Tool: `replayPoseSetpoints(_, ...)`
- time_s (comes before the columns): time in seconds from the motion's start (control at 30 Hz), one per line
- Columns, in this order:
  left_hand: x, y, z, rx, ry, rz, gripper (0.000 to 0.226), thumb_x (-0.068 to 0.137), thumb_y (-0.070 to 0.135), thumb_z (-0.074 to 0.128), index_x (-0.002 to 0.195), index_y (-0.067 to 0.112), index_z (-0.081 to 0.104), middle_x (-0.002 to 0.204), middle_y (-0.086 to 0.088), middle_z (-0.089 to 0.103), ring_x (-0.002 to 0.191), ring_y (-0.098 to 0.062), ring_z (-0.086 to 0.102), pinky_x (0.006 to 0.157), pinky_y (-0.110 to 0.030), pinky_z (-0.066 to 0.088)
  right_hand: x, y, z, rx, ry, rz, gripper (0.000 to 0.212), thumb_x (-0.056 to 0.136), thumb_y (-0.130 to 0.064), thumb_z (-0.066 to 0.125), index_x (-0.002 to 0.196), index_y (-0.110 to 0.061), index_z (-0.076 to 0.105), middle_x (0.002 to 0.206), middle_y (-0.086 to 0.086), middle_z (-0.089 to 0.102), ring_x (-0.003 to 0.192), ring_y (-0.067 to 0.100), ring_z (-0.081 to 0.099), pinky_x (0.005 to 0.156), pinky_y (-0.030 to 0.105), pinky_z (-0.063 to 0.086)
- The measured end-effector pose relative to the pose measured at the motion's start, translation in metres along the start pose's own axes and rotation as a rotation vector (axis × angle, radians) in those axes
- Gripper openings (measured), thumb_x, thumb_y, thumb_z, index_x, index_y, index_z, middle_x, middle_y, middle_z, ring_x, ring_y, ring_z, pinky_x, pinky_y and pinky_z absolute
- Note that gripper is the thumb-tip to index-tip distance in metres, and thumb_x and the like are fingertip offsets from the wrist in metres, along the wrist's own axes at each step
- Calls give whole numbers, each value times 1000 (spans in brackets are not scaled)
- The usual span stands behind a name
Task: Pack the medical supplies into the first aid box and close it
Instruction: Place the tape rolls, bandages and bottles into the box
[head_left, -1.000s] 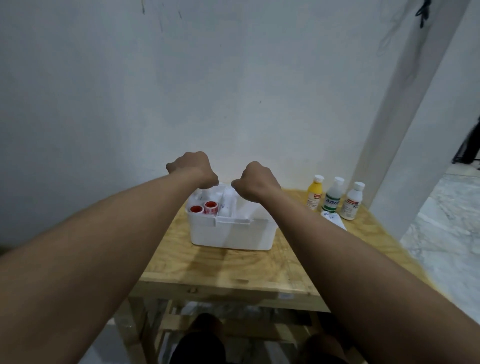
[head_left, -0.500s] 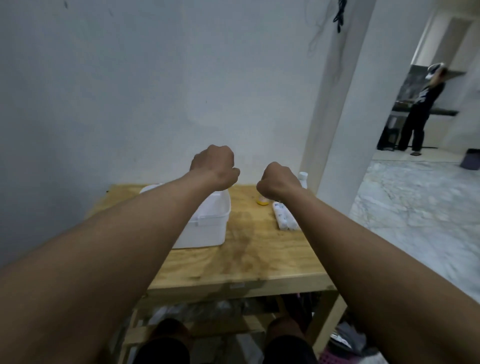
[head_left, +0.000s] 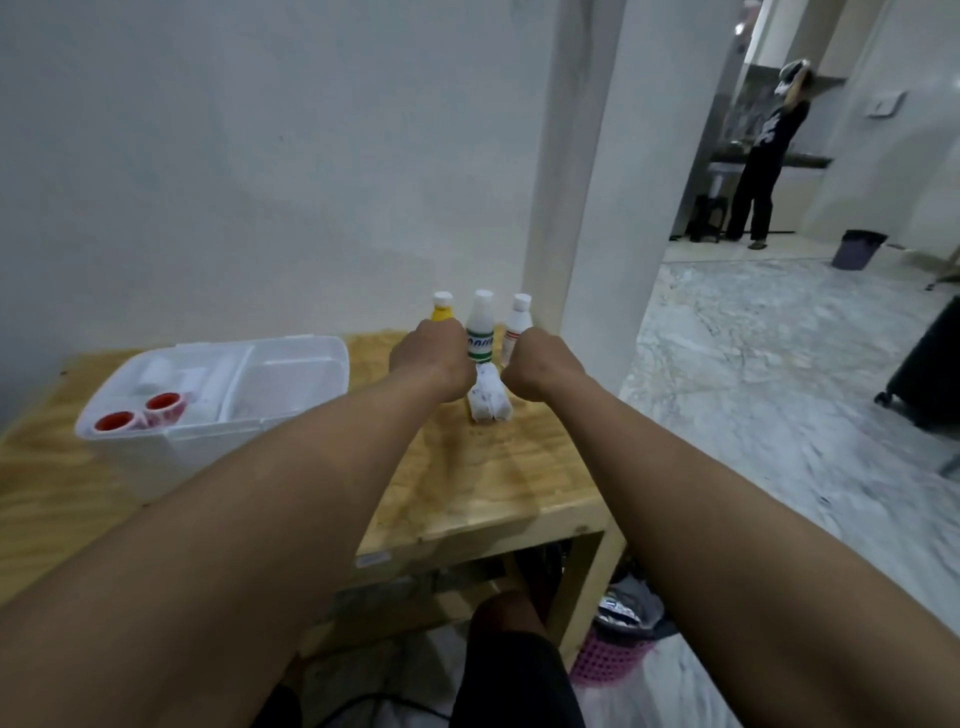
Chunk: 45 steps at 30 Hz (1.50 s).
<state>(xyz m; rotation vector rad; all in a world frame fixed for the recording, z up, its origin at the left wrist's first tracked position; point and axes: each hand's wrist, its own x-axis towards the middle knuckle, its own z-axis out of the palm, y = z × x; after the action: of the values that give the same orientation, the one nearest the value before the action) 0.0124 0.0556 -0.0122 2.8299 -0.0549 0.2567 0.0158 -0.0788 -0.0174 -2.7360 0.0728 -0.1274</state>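
Both arms are stretched forward over the wooden surface (head_left: 493, 478). The left hand (head_left: 434, 358) is clenched to a fist, and nothing is seen inside it. The lower part of the yellow bottle (head_left: 442, 310) is covered by it, so it cannot be told whether the bottle is touched. The right hand (head_left: 535, 364) is also clenched to a fist (only its back is shown), and no thing is seen held in it.

Between the two hands the bottle with the green label (head_left: 480, 335) is seen, standing upright, and just beside it, to the right, the bottle with the red label (head_left: 516, 330) is standing. All three bottles are closed with white caps and are placed in a row near the far edge of the surface, close to the wall. In front of them, below the gap between the hands, a white wrapped packet (head_left: 488, 400) is lying flat.

The first aid box (head_left: 140, 467) is placed on the left part of the surface, apart from the bottles. It is open, and two tape rolls with red cores (head_left: 114, 422) are seen in its front left compartment. The other white items in it are too blurred to be named. Far behind on the right, another person (head_left: 763, 156) is standing in a second room.
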Motion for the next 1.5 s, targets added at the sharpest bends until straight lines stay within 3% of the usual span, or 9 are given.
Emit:
replayPoseSetpoints(0.27,13,4,31,-138,-42,-169,33,88,45,68,91,16,53,94,-4,59,93,-28,64,65,-32,43,13,18,18,133,-71,54,23,82,-19,66,102,-10,57,94,8,65,77,23,61,62,29,48)
replayPoseSetpoints(0.4,14,10,34,-135,-78,-218,27,87,35,69,90,13,54,93,-6,59,85,-27,60,61,-32,41,14,19,17,197,-79,74,27,82,-18,67,106,-7,60,93,11,66,75,26,64,61,34,55)
replayPoseSetpoints(0.53,18,13,33,-152,-105,-257,24,88,26,66,78,13,49,81,-5,53,77,-26,57,55,-31,38,16,19,16,208,-107,32,27,87,-12,64,113,-6,64,97,10,64,81,28,67,75,41,61)
replayPoseSetpoints(0.63,20,13,30,-125,-105,-246,14,91,25,63,90,11,58,92,-8,60,79,-27,58,53,-31,38,16,16,17,195,-121,-32,28,92,-8,56,117,-10,70,106,12,65,95,33,67,85,45,59)
replayPoseSetpoints(0.83,20,14,29,-74,-109,-224,14,86,20,64,97,12,61,102,-9,62,96,-30,65,72,-36,50,18,10,20,154,-135,-7,23,89,-15,57,105,-7,72,103,14,70,87,31,69,80,45,61)
replayPoseSetpoints(1.07,17,13,29,-100,-102,-253,25,83,26,73,93,12,54,97,-8,62,83,-27,60,54,-32,39,12,12,17,154,-142,53,21,84,-18,66,100,-4,66,91,13,69,74,27,67,76,41,62)
replayPoseSetpoints(1.23,9,18,3,-163,-91,-266,27,87,30,68,95,10,51,103,-9,61,82,-26,56,61,-34,41,1,11,-6,175,-154,87,22,80,-7,69,101,-2,66,88,14,71,76,28,73,70,40,63)
replayPoseSetpoints(1.37,1,17,-35,-265,-48,-236,41,86,30,64,124,15,58,115,-8,65,93,-28,63,68,-32,43,-8,-2,-30,222,-115,74,26,77,-6,71,100,4,67,83,14,71,69,25,70,62,35,62)
replayPoseSetpoints(1.5,-10,7,-77,-299,-51,-245,18,83,22,66,82,7,55,98,-10,67,80,-26,61,63,-31,44,-20,-25,-50,250,-71,34,11,74,-5,72,82,1,67,71,14,66,58,25,61,66,40,62)
